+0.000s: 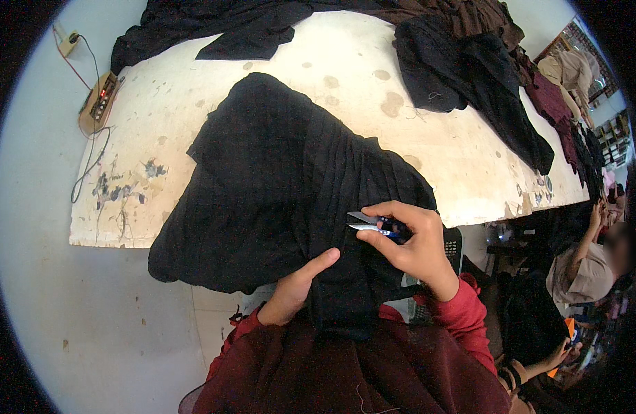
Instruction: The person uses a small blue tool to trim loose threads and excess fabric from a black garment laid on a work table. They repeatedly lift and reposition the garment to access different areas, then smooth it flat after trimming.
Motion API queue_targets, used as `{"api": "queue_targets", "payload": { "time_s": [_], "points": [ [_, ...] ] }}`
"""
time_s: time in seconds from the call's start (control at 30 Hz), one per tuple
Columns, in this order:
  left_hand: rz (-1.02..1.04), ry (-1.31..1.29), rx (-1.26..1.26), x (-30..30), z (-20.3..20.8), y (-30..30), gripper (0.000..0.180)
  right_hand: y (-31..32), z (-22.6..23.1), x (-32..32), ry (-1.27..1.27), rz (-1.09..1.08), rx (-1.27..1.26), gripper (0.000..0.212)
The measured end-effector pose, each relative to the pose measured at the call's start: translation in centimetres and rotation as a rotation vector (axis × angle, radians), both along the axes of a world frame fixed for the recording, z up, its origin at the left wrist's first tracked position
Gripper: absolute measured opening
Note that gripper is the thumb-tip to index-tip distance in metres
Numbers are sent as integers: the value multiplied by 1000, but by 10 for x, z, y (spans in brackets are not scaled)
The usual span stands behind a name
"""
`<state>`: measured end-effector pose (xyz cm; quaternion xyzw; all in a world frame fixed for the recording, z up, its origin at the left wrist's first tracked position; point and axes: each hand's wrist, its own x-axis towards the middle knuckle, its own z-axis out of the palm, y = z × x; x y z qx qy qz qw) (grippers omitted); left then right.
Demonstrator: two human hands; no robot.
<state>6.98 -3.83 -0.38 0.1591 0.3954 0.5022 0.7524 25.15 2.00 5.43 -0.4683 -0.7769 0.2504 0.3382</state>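
A black pleated garment [256, 159] lies over the near edge of the table and hangs down toward my lap. In my right hand [418, 245] is a pair of thread snips [365, 222] with a blue grip, the two blades parted and pointing left just above the pleats. My left hand [298, 286] grips the near part of the garment, thumb on top and the other fingers hidden beneath the cloth.
The worn white table [331, 62] bears more black garments [442, 62] and brown cloth [476, 21]. At the far left sits a power strip [100, 103] with a cable. Another person [583, 272] works at the right.
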Motion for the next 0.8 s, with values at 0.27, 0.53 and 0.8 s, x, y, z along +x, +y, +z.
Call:
{"api": "queue_targets", "payload": {
  "time_s": [0.27,0.53,0.8],
  "points": [
    [-50,117,25,-1,14,-4,42,-1,6,2,-25,99,-7,25],
    [38,321,165,3,-1,-4,39,3,1,9,170,109,-16,40],
    [7,278,161,-1,5,-6,40,-4,-15,-8,254,299,-66,28]
  ]
}}
